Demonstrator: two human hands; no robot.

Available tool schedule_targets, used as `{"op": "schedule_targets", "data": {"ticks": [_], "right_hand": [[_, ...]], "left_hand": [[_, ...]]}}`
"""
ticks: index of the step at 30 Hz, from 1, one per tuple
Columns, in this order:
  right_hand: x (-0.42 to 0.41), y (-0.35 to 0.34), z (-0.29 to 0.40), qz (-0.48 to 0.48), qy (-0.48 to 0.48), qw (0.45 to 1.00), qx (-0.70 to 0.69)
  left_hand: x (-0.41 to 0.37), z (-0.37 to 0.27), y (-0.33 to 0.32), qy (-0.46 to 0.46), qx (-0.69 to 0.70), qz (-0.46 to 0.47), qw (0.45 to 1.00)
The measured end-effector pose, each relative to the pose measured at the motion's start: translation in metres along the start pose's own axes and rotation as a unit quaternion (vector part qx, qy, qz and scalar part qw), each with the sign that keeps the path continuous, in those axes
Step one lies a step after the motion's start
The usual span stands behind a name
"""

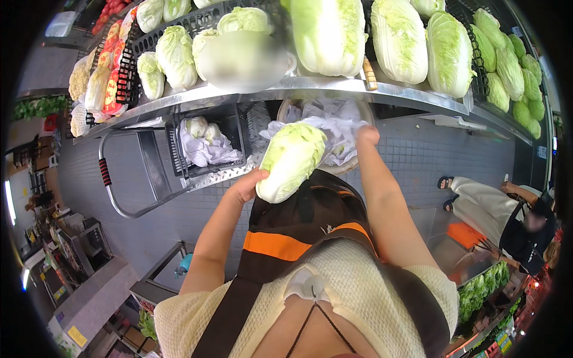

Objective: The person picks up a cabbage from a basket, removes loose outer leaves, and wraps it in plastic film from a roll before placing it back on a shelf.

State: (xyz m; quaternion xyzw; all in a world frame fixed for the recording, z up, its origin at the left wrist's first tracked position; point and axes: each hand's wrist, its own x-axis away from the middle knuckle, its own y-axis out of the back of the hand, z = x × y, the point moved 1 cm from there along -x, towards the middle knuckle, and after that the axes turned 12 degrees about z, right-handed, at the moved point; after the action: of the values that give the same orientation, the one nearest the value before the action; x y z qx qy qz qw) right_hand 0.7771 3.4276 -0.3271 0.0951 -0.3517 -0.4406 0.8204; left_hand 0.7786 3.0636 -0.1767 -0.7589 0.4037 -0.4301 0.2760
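A napa cabbage (291, 163) lies in my left hand (251, 182), whose thumb shows over its white base end. My right hand (368, 135) is closed on a crumpled white wrapping sheet (342, 123) beside the cabbage's leafy end. Below the sheet stands a round tub (365, 112) holding more crumpled wrapping. Above, on the metal-edged display, stand several napa cabbages (329, 40), and a wooden handle (369, 75) sticks out between two of them over the rim.
A black crate (244, 138) with wrapped produce rests on a metal platform cart (154, 165) at the left. The display's metal edge (313, 83) runs across in front of me. A person (506, 219) is at the right, near an orange bag (465, 235). A black-framed stand (156, 286) is at lower left.
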Motion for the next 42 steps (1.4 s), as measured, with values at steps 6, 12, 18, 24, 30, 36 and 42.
{"op": "schedule_targets", "data": {"ticks": [6,12,18,24,30,36,42], "right_hand": [[0.019,0.016,-0.011,0.181,-0.015,0.981,-0.069],[0.161,0.03,0.045,0.375,0.02,0.903,-0.207],[0.144,0.047,0.052,0.293,-0.032,0.895,-0.334],[0.106,0.078,0.044,0.392,-0.2,0.736,-0.514],[0.105,0.106,0.056,0.473,-0.163,0.701,-0.508],[0.148,0.095,0.078,0.344,0.244,0.906,0.049],[0.17,0.114,0.097,0.419,0.106,0.868,-0.244]], "left_hand": [[-0.052,0.003,0.001,0.014,0.101,-0.034,0.994],[-0.118,0.018,-0.031,-0.022,-0.053,-0.102,0.993],[-0.163,0.048,-0.035,-0.145,-0.004,-0.263,0.954],[-0.172,0.059,0.017,-0.014,0.098,-0.304,0.948],[-0.17,0.054,0.004,0.103,-0.297,-0.294,0.903],[-0.152,0.027,-0.085,-0.166,-0.112,-0.084,0.976],[-0.109,0.001,-0.078,-0.174,0.258,0.101,0.945]]}}
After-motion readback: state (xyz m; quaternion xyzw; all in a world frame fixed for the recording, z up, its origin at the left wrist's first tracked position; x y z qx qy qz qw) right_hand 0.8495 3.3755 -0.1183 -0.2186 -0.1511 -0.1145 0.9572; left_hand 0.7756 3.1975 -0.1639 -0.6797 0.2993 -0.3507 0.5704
